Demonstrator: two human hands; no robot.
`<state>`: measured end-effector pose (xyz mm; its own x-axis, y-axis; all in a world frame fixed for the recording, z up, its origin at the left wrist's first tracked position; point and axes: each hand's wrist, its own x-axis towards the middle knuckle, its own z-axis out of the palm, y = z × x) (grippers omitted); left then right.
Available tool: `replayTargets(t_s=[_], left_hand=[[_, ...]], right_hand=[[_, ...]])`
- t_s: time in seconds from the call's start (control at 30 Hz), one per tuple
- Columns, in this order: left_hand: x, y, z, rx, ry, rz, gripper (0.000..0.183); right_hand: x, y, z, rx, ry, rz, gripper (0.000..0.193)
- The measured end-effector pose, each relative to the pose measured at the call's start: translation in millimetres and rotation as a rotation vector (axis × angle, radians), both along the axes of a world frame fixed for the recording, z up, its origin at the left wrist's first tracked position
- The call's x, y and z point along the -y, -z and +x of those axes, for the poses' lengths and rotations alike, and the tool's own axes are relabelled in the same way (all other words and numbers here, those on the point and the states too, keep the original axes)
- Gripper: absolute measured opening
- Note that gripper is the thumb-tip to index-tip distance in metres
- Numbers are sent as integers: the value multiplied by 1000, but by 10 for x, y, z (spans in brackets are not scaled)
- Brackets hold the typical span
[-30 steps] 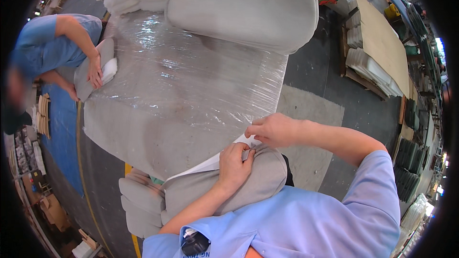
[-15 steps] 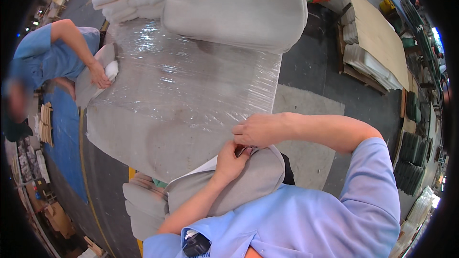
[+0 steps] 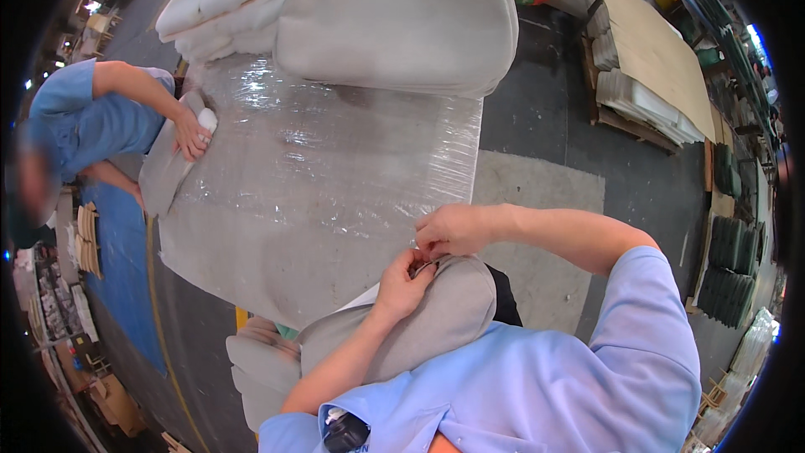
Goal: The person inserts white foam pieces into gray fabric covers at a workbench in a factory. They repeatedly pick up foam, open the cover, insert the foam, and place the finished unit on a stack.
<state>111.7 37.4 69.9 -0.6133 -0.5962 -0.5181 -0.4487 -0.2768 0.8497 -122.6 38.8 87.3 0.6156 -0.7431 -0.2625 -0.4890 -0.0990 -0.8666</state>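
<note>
A grey fabric cushion cover with a rounded end (image 3: pixel 449 310) lies against my body at the table's near edge, with a white layer showing along its far side. My left hand (image 3: pixel 402 285) is closed, thumb and fingers pinching the cover's far edge near a narrow dark gap. Just beyond it, my right hand (image 3: pixel 453 229) bends over the same edge with its fingertips pressed together, close to the left fingertips. Whatever small thing may lie between the fingertips is hidden. More grey pieces (image 3: pixel 264 361) hang beside my left forearm.
A plastic-wrapped table (image 3: pixel 277 260) spreads in front of me. On its far side are stacked grey covers (image 3: pixel 394 29) and white padding (image 3: pixel 218 13). At the left, a co-worker's hand (image 3: pixel 191 136) presses a white wad on a grey piece. A loaded pallet (image 3: pixel 650 63) stands far right.
My two hands stay at the cover's edge; the right fingers have shifted slightly. The co-worker's hand and grey piece have moved a little toward the table. The whole view has shifted slightly.
</note>
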Motion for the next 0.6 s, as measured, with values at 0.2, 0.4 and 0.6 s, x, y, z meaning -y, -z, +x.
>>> replayTargets(t_s=[0.2,0.4,0.6], left_hand=[[201,36,39,-60,44,309,22],[60,125,37,-100,-17,297,18],[112,-29,-187,113,-41,331,12]], right_hand=[[-60,58,9,-12,172,-125,12],[-155,45,-110,-35,573,48,14],[-373,-12,-106,-62,417,212,19]])
